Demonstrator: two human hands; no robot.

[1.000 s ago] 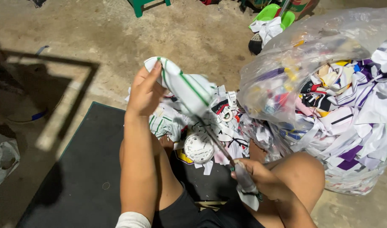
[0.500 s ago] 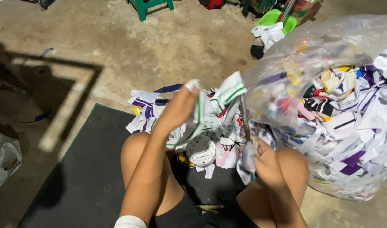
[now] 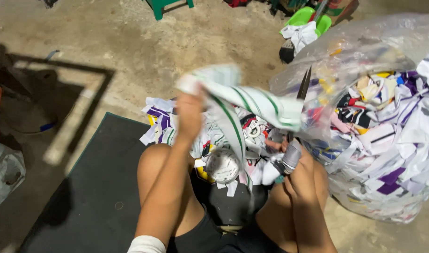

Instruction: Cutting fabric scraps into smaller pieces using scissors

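Both hands are up over the lap: the left hand (image 3: pixel 190 110) has its fingers closed around the top of a white cloth strip with green stripes (image 3: pixel 252 100), holding it raised and pulled out to the right, while the right hand (image 3: pixel 296 164) is wrapped around the taped handles of a pair of scissors (image 3: pixel 302 89), blades pointing up at the cloth's far end. That strip looks like thin knit fabric, so I'd judge it light, limp and a little stretchy (it sags and blurs wherever it isn't pulled tight). It should handle best pinched at an end or edge and kept taut, since slack cloth would fold away from the blades. Below, cut scraps (image 3: pixel 160 124) are heaped between the knees, and a clear plastic bag (image 3: pixel 387 61) stuffed with more offcuts stands just to the right.
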